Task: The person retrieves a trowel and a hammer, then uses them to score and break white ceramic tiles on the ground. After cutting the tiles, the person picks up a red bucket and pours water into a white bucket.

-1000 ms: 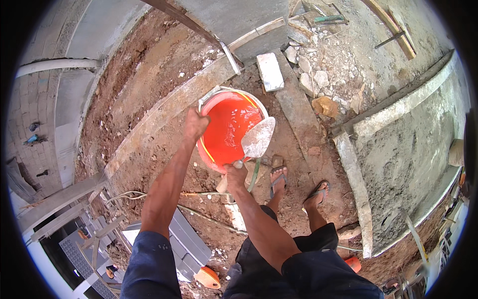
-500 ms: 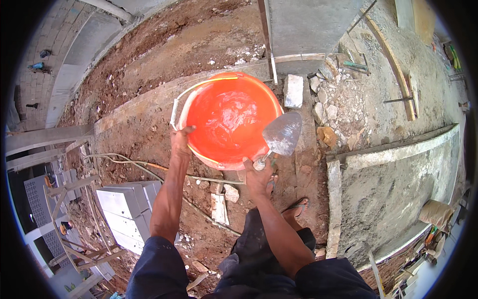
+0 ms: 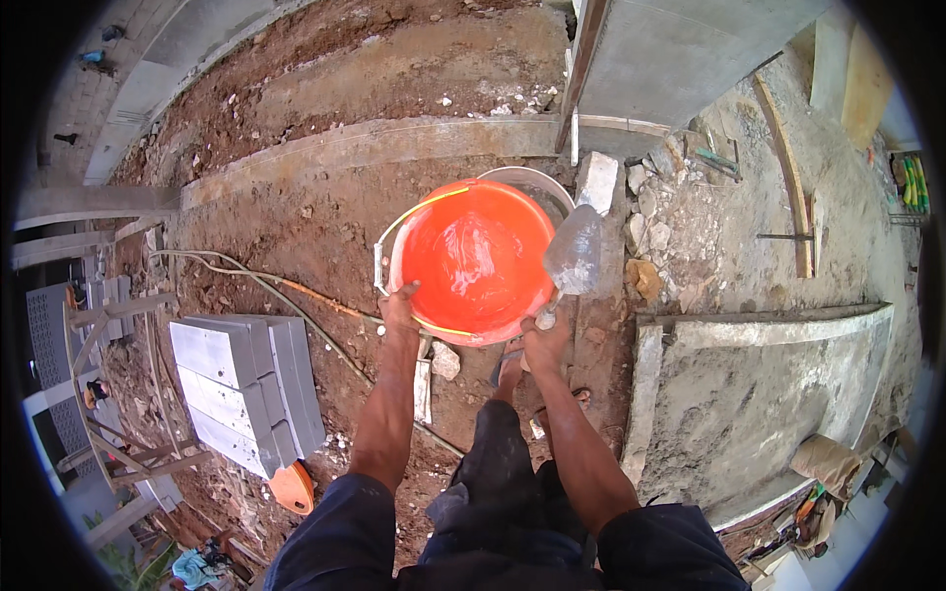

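Between my hands is an orange bucket (image 3: 478, 261) with water rippling in it. My left hand (image 3: 399, 307) grips its near-left rim, thumb over the edge. The bucket's wire handle (image 3: 419, 209), with a white grip, lies along the left side. At the near-right rim, my right hand (image 3: 543, 340) closes on the bucket and on the handle of a trowel. The trowel's grey blade (image 3: 574, 254) points up and away past the right rim. Behind the bucket, partly hidden by it, stands a second round container (image 3: 540, 182) with a pale rim.
Grey blocks (image 3: 241, 384) are stacked on the left, with an orange object (image 3: 293, 488) beside them. A hose (image 3: 296, 286) crosses the soil. White block (image 3: 597, 181) and rubble (image 3: 650, 212) lie ahead right. A mortar trough (image 3: 759, 414) sits at the right.
The bucket, still in both hands, now appears slightly lower and farther right. The second container has come into sight behind it. The view has shifted, and my feet have changed position.
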A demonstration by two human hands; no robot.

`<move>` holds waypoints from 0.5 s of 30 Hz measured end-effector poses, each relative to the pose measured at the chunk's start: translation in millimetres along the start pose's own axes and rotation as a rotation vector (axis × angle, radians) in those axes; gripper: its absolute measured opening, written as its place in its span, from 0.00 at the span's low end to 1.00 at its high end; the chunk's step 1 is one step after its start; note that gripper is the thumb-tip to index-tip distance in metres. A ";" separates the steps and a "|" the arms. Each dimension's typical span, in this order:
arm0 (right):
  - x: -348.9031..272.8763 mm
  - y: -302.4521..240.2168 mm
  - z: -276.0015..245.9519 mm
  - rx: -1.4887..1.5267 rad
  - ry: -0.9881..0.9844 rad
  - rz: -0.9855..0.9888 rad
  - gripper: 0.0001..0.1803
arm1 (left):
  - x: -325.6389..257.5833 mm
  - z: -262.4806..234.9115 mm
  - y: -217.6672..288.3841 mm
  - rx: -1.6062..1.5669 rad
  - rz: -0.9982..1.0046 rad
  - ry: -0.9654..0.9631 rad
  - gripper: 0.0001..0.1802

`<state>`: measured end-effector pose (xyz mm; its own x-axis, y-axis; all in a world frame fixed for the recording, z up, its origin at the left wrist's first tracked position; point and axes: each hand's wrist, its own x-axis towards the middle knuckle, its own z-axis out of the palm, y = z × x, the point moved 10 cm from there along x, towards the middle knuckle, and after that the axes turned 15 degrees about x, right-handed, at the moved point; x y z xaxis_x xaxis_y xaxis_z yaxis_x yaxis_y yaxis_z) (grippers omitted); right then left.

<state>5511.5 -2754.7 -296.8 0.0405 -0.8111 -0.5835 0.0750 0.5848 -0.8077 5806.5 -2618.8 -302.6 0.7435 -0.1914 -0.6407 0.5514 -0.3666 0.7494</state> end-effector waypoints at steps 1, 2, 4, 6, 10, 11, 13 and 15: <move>-5.5 0.6 -5.5 -0.023 0.012 -0.033 0.16 | 0.9 -5.1 -3.7 0.024 0.018 0.017 0.13; -10.8 0.6 -11.0 -0.044 0.026 -0.066 0.16 | 2.2 -8.6 -6.0 0.049 0.037 0.033 0.12; -18.2 -8.3 -16.0 0.006 0.041 -0.052 0.14 | -7.6 -8.4 -1.1 0.121 0.010 0.075 0.13; -24.3 -15.0 -21.3 0.150 0.034 0.043 0.13 | -21.9 -6.0 -1.0 0.068 -0.033 0.051 0.18; -23.7 -20.6 -31.7 0.248 0.051 0.140 0.10 | -80.8 0.4 24.5 0.264 -0.139 0.225 0.15; -21.2 -17.0 -31.0 0.271 0.018 0.176 0.10 | -93.3 -3.1 30.5 0.364 -0.176 0.317 0.13; -19.8 -17.7 -25.5 0.289 -0.031 0.249 0.09 | -100.5 5.1 44.2 0.341 -0.094 0.319 0.13; -21.3 -12.8 -19.3 0.281 -0.050 0.331 0.09 | -115.5 10.2 60.7 0.367 -0.045 0.373 0.13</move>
<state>5490.4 -2744.7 -275.6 0.1558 -0.5839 -0.7967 0.3174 0.7934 -0.5194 5750.3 -2628.2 -184.7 0.8431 0.1442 -0.5180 0.4667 -0.6747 0.5718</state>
